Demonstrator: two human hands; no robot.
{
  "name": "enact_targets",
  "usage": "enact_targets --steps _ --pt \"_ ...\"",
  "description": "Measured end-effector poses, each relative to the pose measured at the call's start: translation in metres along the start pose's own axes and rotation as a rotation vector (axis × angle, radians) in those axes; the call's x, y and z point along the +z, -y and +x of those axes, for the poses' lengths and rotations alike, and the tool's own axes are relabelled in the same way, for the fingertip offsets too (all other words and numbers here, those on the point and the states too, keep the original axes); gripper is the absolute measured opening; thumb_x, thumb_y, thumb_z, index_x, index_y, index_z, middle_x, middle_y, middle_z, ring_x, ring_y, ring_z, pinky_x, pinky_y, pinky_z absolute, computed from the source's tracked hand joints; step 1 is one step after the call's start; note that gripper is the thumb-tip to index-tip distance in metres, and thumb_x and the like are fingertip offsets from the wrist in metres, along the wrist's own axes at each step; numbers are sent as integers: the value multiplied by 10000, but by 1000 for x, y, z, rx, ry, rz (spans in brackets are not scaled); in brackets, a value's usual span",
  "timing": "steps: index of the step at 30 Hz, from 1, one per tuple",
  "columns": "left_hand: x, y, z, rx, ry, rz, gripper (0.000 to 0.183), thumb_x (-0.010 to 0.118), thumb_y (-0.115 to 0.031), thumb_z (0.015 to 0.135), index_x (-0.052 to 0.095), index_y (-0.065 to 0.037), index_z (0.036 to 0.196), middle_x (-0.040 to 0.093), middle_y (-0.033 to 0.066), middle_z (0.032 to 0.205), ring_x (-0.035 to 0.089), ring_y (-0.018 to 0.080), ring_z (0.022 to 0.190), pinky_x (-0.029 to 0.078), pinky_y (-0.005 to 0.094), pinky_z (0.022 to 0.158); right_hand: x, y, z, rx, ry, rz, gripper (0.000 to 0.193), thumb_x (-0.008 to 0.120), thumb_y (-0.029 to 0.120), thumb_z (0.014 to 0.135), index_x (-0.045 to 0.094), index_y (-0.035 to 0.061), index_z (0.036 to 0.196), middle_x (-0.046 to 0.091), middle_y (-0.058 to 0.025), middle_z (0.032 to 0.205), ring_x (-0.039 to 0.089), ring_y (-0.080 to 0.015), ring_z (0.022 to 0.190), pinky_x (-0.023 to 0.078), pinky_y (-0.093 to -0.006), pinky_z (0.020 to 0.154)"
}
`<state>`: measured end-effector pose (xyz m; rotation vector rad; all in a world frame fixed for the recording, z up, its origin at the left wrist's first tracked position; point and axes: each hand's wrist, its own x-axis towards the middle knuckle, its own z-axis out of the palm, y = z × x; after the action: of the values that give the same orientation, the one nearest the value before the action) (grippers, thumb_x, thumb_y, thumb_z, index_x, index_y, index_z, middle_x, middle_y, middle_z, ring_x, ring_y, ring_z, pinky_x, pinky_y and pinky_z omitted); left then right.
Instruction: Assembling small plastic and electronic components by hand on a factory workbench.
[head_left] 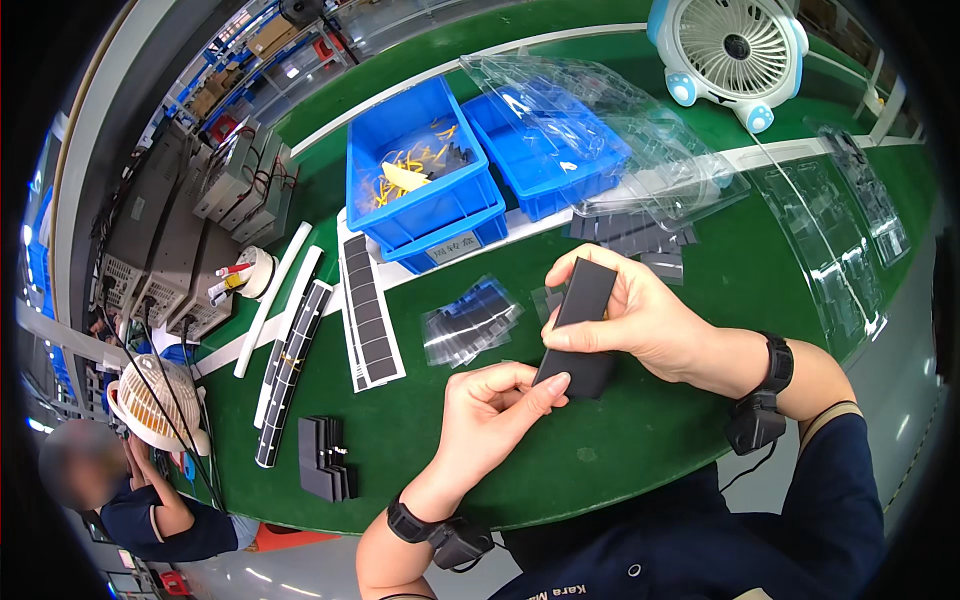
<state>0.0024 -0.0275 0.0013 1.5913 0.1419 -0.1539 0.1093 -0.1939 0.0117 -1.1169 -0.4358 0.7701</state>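
A flat black rectangular piece (588, 292) is held at a slant between my two hands above the green table (420, 455). My right hand (645, 315) wraps its upper part, with the thumb across the front. At the lower end, my left hand (490, 410) pinches it between thumb and curled fingers. Just beneath lies a dark block (592, 378); whether it touches the held piece I cannot tell. Small translucent film pieces (472, 320) lie fanned out beyond my left hand. A stack of black pieces (325, 460) stands at the table's near left.
Blue bins (425, 215) stand at the back, one holding yellow items. Clear plastic trays (640, 140) lean over another blue bin (540, 170). Sheets of black labels (368, 320) and a rolled strip (292, 375) lie left. A fan (735, 45) stands far right; a person (150, 500) sits left.
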Motion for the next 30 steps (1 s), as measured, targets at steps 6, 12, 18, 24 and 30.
enact_targets --steps 6,12,18,24,30 --pt "3 9 0 186 -62 131 133 705 -111 815 685 20 824 668 50 726 616 65 634 474 190 545 4 -1 -6 -40 7 35 376 713 -9 756 473 61 1037 648 -60 848 618 -104 780 483 -244 709" --pt "3 10 3 76 -51 -5 115 686 -115 833 687 0 843 673 50 735 606 67 637 471 184 580 1 -9 2 -27 -39 11 337 689 75 808 488 66 1078 629 -54 883 616 -97 787 485 -252 697" --pt "2 8 5 36 -135 -180 123 647 -124 861 681 -6 863 673 71 738 617 94 643 502 225 642 3 -13 1 101 -24 146 322 657 123 850 519 36 1128 630 -22 895 593 -80 847 476 -232 742" --pt "-9 4 8 166 -225 -23 169 641 -160 871 656 7 881 641 43 834 618 105 731 520 243 691 -10 -19 6 69 72 -74 237 665 70 833 572 19 1045 651 3 817 556 -20 747 436 -194 689" --pt "-15 7 13 75 -195 -139 132 661 -115 855 660 6 907 642 29 782 586 71 721 488 218 680 -9 -21 6 11 166 -217 259 681 53 816 564 7 1043 620 17 740 530 -12 678 421 -180 626"
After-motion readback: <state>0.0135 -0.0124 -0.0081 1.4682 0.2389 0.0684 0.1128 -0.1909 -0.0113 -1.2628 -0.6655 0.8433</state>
